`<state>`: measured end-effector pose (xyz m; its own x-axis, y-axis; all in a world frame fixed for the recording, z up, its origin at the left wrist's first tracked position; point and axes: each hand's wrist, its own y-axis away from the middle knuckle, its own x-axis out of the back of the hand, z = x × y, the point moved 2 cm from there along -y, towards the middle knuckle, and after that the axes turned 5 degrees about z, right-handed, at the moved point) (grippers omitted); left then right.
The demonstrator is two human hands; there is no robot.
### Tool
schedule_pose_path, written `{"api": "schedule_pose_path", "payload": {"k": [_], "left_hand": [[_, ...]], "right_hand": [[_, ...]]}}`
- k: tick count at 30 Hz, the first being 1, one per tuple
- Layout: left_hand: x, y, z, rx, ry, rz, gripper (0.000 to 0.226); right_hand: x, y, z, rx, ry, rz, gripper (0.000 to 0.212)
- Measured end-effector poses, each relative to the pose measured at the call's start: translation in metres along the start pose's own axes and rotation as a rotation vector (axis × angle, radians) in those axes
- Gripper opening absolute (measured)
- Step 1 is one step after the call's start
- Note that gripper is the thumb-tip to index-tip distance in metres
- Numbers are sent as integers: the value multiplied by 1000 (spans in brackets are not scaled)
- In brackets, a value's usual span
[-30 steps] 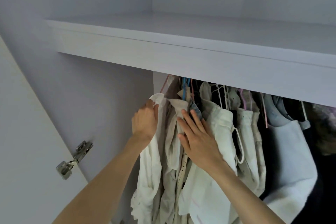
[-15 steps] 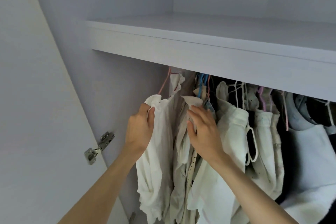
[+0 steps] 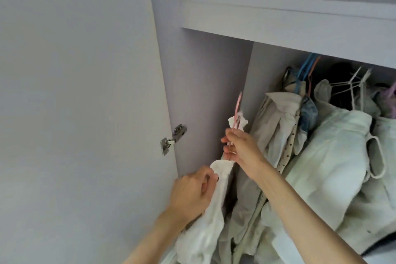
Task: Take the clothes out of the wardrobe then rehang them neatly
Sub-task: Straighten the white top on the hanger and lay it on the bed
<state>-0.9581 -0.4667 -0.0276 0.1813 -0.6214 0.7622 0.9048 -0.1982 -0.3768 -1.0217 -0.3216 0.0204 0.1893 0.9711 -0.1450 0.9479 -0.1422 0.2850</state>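
A white garment (image 3: 212, 216) on a pink hanger (image 3: 237, 105) is off the rail, in front of the wardrobe's left side wall. My right hand (image 3: 240, 148) pinches the hanger's neck just below its hook. Lower left, my left hand (image 3: 192, 193) grips the garment's shoulder fabric. The other clothes still hang to the right: a beige shirt (image 3: 276, 126), a blue denim piece (image 3: 308, 111) and a bulky white garment (image 3: 334, 156). The rail itself is hidden behind the shelf.
The open wardrobe door (image 3: 81, 113) fills the left, joined by a metal hinge (image 3: 172, 141). A white shelf (image 3: 278, 21) runs overhead. Blue, pink and white hangers (image 3: 308, 70) crowd the top right.
The pink hanger with the white garment has come off the rail and moved down and left. My right hand left the beige shirt and took the hanger's neck. The view swung left.
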Motion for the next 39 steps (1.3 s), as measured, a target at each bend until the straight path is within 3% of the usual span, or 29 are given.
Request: {"api": "schedule_pose_path", "payload": {"k": [2, 6, 11, 14, 18, 21, 26, 30, 34, 39], "left_hand": [[2, 22, -8, 26, 11, -14, 49], [0, 65, -33, 141, -49, 13, 51], [4, 114, -19, 192, -121, 193, 37], [20, 143, -11, 194, -206, 239, 39], [58, 199, -20, 365, -396, 216, 45], [84, 250, -20, 431, -497, 210, 48], [119, 320, -2, 498, -404, 303, 31], [139, 403, 10, 573, -339, 357, 66], [158, 479, 22, 761, -403, 482, 48], [194, 538, 47, 854, -565, 643, 35]], "right_hand": [[12, 8, 16, -22, 145, -52, 13], [39, 28, 32, 115, 738, -46, 30], [56, 72, 48, 285, 1009, 126, 54], [53, 103, 54, 399, 973, 114, 59], [36, 139, 71, 549, 868, -156, 46], [14, 166, 82, 617, 815, -314, 52], [-34, 212, 88, 756, 828, -437, 65], [-80, 262, 111, 808, 775, -578, 61], [-119, 318, 152, 924, 722, -722, 73], [-160, 389, 182, 1039, 595, -855, 63]]}}
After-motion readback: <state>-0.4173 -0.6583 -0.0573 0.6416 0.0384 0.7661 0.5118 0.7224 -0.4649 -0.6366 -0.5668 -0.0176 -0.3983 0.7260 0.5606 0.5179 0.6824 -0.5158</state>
